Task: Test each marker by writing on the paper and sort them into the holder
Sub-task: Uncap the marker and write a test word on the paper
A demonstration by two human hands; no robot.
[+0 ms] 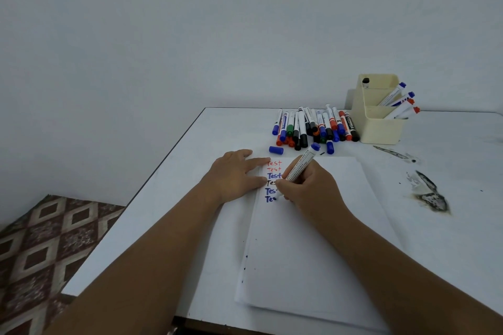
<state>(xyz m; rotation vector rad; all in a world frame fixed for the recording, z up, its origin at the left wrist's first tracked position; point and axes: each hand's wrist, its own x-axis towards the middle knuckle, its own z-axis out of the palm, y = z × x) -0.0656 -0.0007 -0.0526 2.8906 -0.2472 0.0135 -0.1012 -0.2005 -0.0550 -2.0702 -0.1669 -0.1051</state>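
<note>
A white sheet of paper (321,239) lies on the table, with several lines reading "Test" in red, blue and black near its top left corner. My right hand (307,187) grips a blue marker (300,166), its tip down on the paper at the lowest blue line. My left hand (236,175) lies flat, fingers spread, pressing the paper's top left edge. A loose blue cap (276,149) lies just above the paper. A pile of markers (315,128) sits behind it. The cream holder (381,128) at the back right contains several blue and red markers and a black one.
The white table (190,198) has its left edge running diagonally beside my left forearm, with patterned floor (40,247) beyond. Dark ink smears (430,193) stain the table right of the paper. A plain wall stands behind.
</note>
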